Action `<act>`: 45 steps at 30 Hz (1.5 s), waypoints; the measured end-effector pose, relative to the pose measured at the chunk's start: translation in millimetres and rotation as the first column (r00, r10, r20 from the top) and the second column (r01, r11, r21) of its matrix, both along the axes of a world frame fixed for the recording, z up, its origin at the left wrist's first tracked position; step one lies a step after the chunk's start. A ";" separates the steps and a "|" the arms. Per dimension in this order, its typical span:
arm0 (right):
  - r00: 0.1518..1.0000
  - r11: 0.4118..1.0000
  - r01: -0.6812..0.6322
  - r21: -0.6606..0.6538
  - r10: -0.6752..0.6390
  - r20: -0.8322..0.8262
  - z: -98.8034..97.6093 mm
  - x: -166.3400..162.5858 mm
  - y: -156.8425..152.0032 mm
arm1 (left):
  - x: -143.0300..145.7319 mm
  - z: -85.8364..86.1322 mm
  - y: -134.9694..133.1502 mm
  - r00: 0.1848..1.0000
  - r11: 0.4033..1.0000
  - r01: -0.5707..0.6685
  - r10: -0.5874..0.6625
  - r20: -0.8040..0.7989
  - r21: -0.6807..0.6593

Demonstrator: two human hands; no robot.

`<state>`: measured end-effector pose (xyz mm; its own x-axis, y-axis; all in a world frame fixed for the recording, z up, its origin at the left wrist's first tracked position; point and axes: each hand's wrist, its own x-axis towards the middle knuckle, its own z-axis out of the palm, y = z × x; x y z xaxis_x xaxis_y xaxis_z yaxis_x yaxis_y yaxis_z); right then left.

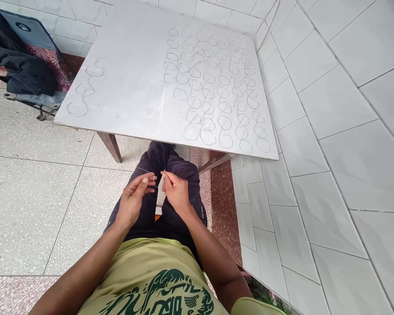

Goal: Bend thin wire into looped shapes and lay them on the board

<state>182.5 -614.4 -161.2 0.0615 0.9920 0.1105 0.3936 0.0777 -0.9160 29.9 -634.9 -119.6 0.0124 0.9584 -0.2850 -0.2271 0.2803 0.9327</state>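
Over my lap, my left hand (135,197) and my right hand (176,191) are close together, both pinching a thin piece of wire (148,172). One end of the wire sticks out to the left past my left fingers. A short bent part runs between the two hands. In front of my knees stands a white board (134,78) on wooden legs. Rows of several bent wire loops (213,87) cover its right half, and one short chain of wire loops (87,85) lies near its left edge.
A white tiled wall (341,122) rises close on my right. A folding chair with a dark bag (22,61) stands at the far left on the speckled floor (33,183). A wooden table leg (110,146) stands just ahead of my left knee.
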 end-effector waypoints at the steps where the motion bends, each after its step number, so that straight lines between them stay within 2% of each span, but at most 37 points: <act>1: 1.000 1.000 -0.001 0.012 0.001 0.005 0.0 -0.5 -0.4 | 0.0 2.6 3.8 0.998 1.000 0.017 -0.017 0.054 -0.004; 4: 1.000 1.000 0.005 0.024 -0.005 -0.016 1.1 -2.1 -1.6 | 0.7 5.4 13.7 0.990 0.999 0.038 -0.036 0.135 -0.009; 9: 0.996 0.999 -0.033 -0.030 0.031 -0.085 3.8 0.1 -3.6 | 0.8 0.8 16.6 0.988 1.000 0.018 -0.021 0.154 0.016; 11: 0.994 0.998 -0.054 -0.022 0.052 -0.095 5.5 3.2 -4.2 | -3.3 1.3 16.0 0.985 0.998 0.063 -0.064 0.163 0.013; 15: 0.991 0.993 -0.114 0.009 0.115 -0.073 9.4 9.9 -4.8 | -15.2 5.9 15.8 0.960 0.973 0.229 -0.224 0.165 -0.011; 18: 0.985 0.984 -0.173 0.045 0.174 -0.015 10.9 12.5 -5.4 | -19.8 9.7 16.2 0.959 0.961 0.278 -0.277 0.060 -0.005; 23: 0.979 0.978 -0.202 0.050 0.202 0.010 10.4 11.3 -6.0 | -17.2 13.8 15.3 0.944 0.968 0.250 -0.239 -0.227 0.023; 26: 0.978 0.977 -0.208 0.042 0.208 0.005 8.4 9.2 -5.3 | -15.1 11.2 13.5 0.934 0.972 0.235 -0.223 -0.279 0.009; 32: 0.973 0.974 -0.227 0.005 0.228 -0.033 10.8 10.0 -4.7 | -12.1 6.6 11.5 0.936 0.978 0.202 -0.208 -0.285 -0.052; 34: 0.952 0.954 -0.294 -0.054 0.287 -0.103 15.9 15.7 -4.0 | -12.7 9.2 11.2 0.925 0.973 0.225 -0.230 -0.302 -0.051; 37: 0.877 0.897 -0.409 -0.165 0.337 -0.342 23.5 28.6 -0.3 | -16.2 15.9 9.8 0.886 0.948 0.317 -0.310 -0.346 -0.037; 39: 0.802 0.865 -0.460 -0.200 0.308 -0.512 26.0 36.2 3.1 | -19.1 20.4 7.7 0.847 0.916 0.399 -0.383 -0.368 -0.035; 42: 0.700 0.816 -0.522 -0.248 0.244 -0.671 24.3 39.4 5.8 | -22.2 24.3 4.1 0.774 0.860 0.510 -0.468 -0.426 -0.017; 45: 0.655 0.795 -0.530 -0.294 0.164 -0.738 17.0 33.1 4.4 | -23.3 25.1 1.3 0.679 0.810 0.584 -0.449 -0.580 0.056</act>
<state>215.6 -610.0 -144.2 -0.4262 0.8634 -0.2698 -0.2769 -0.4085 -0.8697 6.6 -633.6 -94.5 0.4412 0.8782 -0.1850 0.4238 -0.0222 0.9055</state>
